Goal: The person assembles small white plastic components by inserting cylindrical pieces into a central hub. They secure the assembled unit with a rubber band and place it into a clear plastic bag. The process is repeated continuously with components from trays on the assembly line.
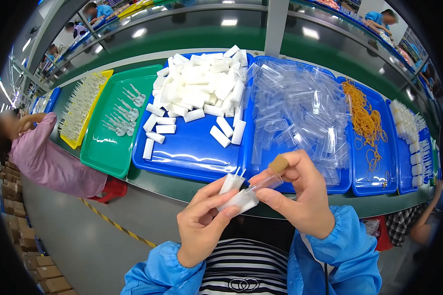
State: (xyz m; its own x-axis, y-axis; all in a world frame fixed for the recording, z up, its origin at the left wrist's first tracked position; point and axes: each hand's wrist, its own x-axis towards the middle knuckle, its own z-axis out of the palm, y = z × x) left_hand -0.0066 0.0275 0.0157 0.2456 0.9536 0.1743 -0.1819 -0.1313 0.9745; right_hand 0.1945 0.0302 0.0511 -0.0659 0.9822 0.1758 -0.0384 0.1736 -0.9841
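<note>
My left hand (202, 219) pinches two small white foam-like blocks (237, 194) with thin white sticks poking up from them. My right hand (300, 194) holds a clear plastic tube (262, 186), its open end against the lower white block, and a tan finger cot (278, 163) covers the raised index fingertip. Both hands hover close to my chest, in front of the table edge, below a blue tray (192, 152) holding a heap of white blocks (202, 88).
A second blue tray (347, 184) holds clear tubes (295, 108). Another blue tray (374, 182) has orange rubber bands (365, 120). A green tray (103, 152) and a yellow tray (76, 142) hold white pieces. A person in pink (44, 157) sits at left; another person's arm (423, 226) is at right.
</note>
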